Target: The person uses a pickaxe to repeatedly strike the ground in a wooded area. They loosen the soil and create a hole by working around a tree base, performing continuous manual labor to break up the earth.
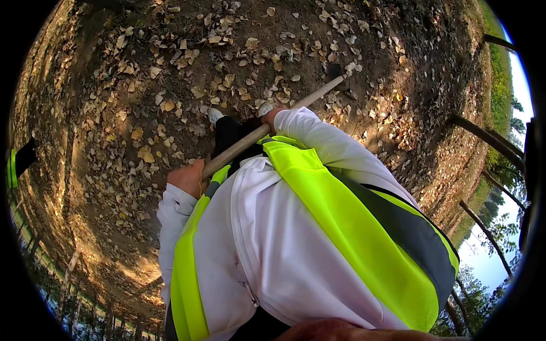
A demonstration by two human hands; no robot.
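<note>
My left hand (187, 177) is closed around the lower-left part of a long pale wooden handle (313, 95), beside my hip. My right hand (273, 116) grips the same handle farther up, near my waist, and is partly hidden by my white sleeve. The handle slants up to the right over the ground, where a small dark tool head (334, 71) shows at its far end, too dim to make out clearly. Below the handle are my dark trousers and white shoes (215, 115), on dirt strewn with dry leaves.
Leaf-covered soil (114, 102) surrounds me. Tree trunks (483, 136) stand along the right, with a green verge (497, 79) beyond, and more trunks (71, 267) at the lower left. At the left edge is part of another person (21, 159) in dark clothing with a fluorescent band.
</note>
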